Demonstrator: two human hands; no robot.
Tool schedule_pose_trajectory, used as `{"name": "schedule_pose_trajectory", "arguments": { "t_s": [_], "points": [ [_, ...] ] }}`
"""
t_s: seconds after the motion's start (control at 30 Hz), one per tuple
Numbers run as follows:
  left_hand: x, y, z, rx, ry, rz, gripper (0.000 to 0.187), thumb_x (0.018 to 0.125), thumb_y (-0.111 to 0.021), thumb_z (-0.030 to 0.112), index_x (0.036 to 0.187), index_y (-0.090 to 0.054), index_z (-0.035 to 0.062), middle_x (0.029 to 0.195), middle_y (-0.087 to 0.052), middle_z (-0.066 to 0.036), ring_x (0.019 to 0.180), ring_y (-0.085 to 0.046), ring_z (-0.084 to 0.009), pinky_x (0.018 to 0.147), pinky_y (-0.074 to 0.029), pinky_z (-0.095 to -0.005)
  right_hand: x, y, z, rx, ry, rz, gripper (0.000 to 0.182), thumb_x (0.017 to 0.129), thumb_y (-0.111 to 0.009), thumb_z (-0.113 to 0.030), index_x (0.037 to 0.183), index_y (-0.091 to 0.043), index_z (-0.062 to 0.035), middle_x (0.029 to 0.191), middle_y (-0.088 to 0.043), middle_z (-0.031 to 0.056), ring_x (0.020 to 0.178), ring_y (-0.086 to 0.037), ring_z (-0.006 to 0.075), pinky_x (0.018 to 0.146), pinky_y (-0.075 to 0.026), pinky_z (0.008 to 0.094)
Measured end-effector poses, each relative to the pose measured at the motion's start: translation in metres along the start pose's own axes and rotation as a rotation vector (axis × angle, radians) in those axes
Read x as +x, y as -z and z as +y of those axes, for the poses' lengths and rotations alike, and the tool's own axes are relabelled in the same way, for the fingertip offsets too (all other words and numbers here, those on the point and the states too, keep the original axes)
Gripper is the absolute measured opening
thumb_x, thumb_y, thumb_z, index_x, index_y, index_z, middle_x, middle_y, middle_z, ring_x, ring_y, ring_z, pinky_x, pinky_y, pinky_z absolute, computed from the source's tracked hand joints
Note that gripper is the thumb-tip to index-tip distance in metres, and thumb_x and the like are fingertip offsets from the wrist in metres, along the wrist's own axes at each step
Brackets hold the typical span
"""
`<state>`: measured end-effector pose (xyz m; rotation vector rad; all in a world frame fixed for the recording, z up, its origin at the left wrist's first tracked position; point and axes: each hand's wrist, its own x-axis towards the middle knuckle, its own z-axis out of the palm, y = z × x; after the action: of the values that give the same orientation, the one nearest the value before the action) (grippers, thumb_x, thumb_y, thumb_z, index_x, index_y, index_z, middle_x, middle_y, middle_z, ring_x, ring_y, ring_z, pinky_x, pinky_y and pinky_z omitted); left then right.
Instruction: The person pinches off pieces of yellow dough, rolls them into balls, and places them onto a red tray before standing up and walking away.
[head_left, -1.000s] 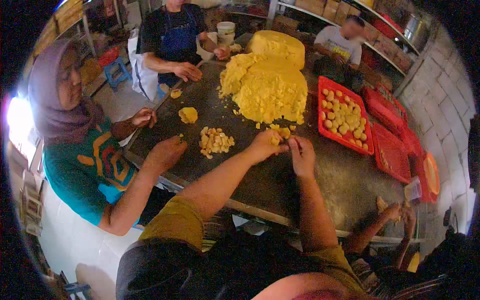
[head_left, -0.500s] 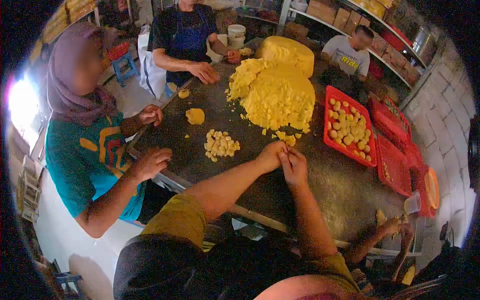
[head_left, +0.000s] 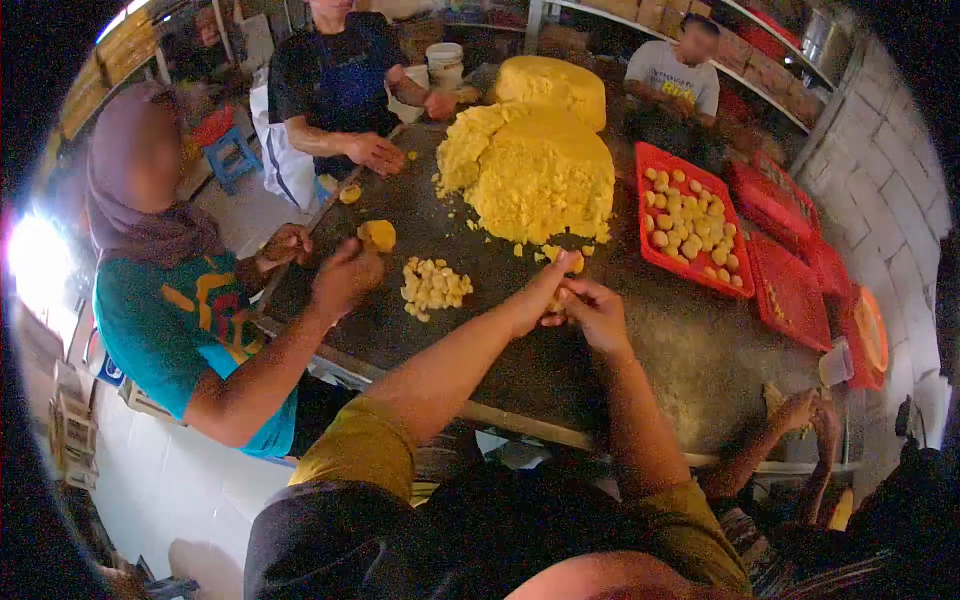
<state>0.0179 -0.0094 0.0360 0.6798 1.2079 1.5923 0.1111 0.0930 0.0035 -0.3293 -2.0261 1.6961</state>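
Observation:
My left hand (head_left: 543, 288) and my right hand (head_left: 597, 310) meet over the dark table (head_left: 540, 380), just below a big crumbly mound of yellow dough (head_left: 545, 185). Both hands have their fingers bent around something small and yellowish, mostly hidden between them. Small yellow crumbs of dough lie right beyond my fingertips. To the left of my hands is a pile of small pale pieces (head_left: 433, 288). A red tray (head_left: 640, 215) holding round dough balls (head_left: 690, 225) stands to the right.
Co-workers stand at the left, the far side and the back right; one reaches a hand (head_left: 348, 280) toward a yellow lump (head_left: 377, 236). Another person's hands (head_left: 812, 412) work at the lower right. More red trays (head_left: 790, 290) and a clear cup (head_left: 835, 364) line the right edge.
My hands have parted slightly, with fingers now bent around the small piece. The left co-worker's hand has moved toward the yellow lump. The view has shifted a little.

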Motion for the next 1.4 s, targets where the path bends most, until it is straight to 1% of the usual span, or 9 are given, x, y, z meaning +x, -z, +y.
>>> {"name": "schedule_pose_trajectory", "arguments": {
  "t_s": [0.03,0.47,0.67,0.83,0.9,0.97,1.03,1.33,1.4],
  "points": [
    [-0.004,-0.004,0.004,0.027,0.005,0.012,0.066,0.083,-0.02,0.064,0.132,-0.027,0.0215,0.064,-0.048,0.003,0.047,-0.036,-0.0064,0.039,-0.026,-0.0191,-0.003,-0.003,-0.011,-0.001,-0.013,0.006,0.025,0.081,-0.059,-0.02,0.095,-0.062,-0.0001,0.083,-0.061,0.0027,0.072,-0.054,0.0114,0.069,-0.044,0.0248],
    [0.019,0.018,-0.012,0.042,-0.016,0.055,0.066,0.083,-0.018,0.064,0.121,-0.035,0.0131,0.081,-0.056,-0.007,0.056,-0.05,-0.0122,0.044,-0.037,-0.023,-0.004,0.0,-0.021,-0.101,0.017,-0.042,0.024,0.081,-0.059,-0.013,0.1,-0.059,0.0019,0.076,-0.058,0.0036,0.06,-0.052,0.0096,0.056,-0.042,0.0226],
    [0.013,0.015,-0.007,0.102,-0.075,0.094,0.067,0.082,-0.018,0.065,0.119,-0.034,0.0106,0.086,-0.054,-0.008,0.063,-0.053,-0.014,0.049,-0.039,-0.0246,-0.006,-0.008,-0.041,-0.045,-0.155,-0.024,0.02,0.076,-0.064,-0.014,0.091,-0.063,-0.0013,0.09,-0.062,0.0067,0.079,-0.057,0.0131,0.072,-0.046,0.0269],
    [0.011,0.012,0.0,0.029,-0.102,0.248,0.06,0.085,-0.024,0.059,0.112,-0.038,0.0076,0.083,-0.053,-0.006,0.064,-0.05,-0.0123,0.048,-0.035,-0.0235,0.002,0.003,-0.021,-0.05,0.055,0.103,0.021,0.074,-0.063,-0.01,0.094,-0.063,-0.0031,0.093,-0.062,0.0079,0.085,-0.058,0.017,0.078,-0.045,0.0282],
    [0.019,0.029,0.0,0.02,-0.154,-0.106,0.046,0.088,-0.033,0.048,0.1,-0.046,0.0051,0.079,-0.054,-0.004,0.063,-0.048,-0.0104,0.048,-0.034,-0.0222,-0.001,0.001,-0.028,-0.008,0.037,0.147,0.022,0.073,-0.064,-0.01,0.094,-0.063,-0.0038,0.092,-0.062,0.0087,0.084,-0.058,0.0182,0.078,-0.045,0.0284],
    [0.017,0.024,-0.004,-0.038,-0.169,-0.041,0.04,0.089,-0.036,0.041,0.098,-0.049,0.0046,0.08,-0.054,-0.003,0.063,-0.047,-0.0094,0.049,-0.034,-0.0216,-0.002,0.002,-0.038,0.03,0.024,0.191,0.022,0.072,-0.065,-0.01,0.093,-0.063,-0.0045,0.09,-0.062,0.0095,0.084,-0.059,0.0194,0.078,-0.045,0.0286],
    [0.013,0.018,0.0,-0.1,-0.185,0.028,0.033,0.09,-0.039,0.034,0.096,-0.052,0.0041,0.081,-0.055,-0.002,0.063,-0.047,-0.0083,0.049,-0.034,-0.021,-0.001,0.006,-0.043,-0.555,0.45,0.289,0.023,0.07,-0.067,-0.01,0.092,-0.064,-0.0053,0.088,-0.061,0.0105,0.078,-0.06,0.0207,0.073,-0.046,0.0287],
    [0.002,0.007,-0.003,0.222,-0.174,-0.092,0.034,0.091,-0.038,0.031,0.109,-0.051,0.0065,0.078,-0.054,0.0,0.067,-0.046,-0.0086,0.059,-0.04,-0.0228,-0.003,0.009,-0.049,-0.451,0.22,0.341,0.026,0.066,-0.072,-0.014,0.087,-0.06,-0.0039,0.085,-0.06,0.0083,0.077,-0.056,0.0151,0.066,-0.045,0.0271],
    [0.004,0.013,0.002,0.229,-0.088,-0.125,0.036,0.088,-0.046,0.028,0.113,-0.046,0.0021,0.088,-0.055,-0.004,0.075,-0.052,-0.0172,0.067,-0.044,-0.0291,0.0,0.013,-0.04,-0.376,0.262,0.384,0.026,0.069,-0.07,-0.016,0.089,-0.059,-0.0031,0.085,-0.06,0.0088,0.077,-0.056,0.0154,0.067,-0.045,0.0276]
  ]
}}
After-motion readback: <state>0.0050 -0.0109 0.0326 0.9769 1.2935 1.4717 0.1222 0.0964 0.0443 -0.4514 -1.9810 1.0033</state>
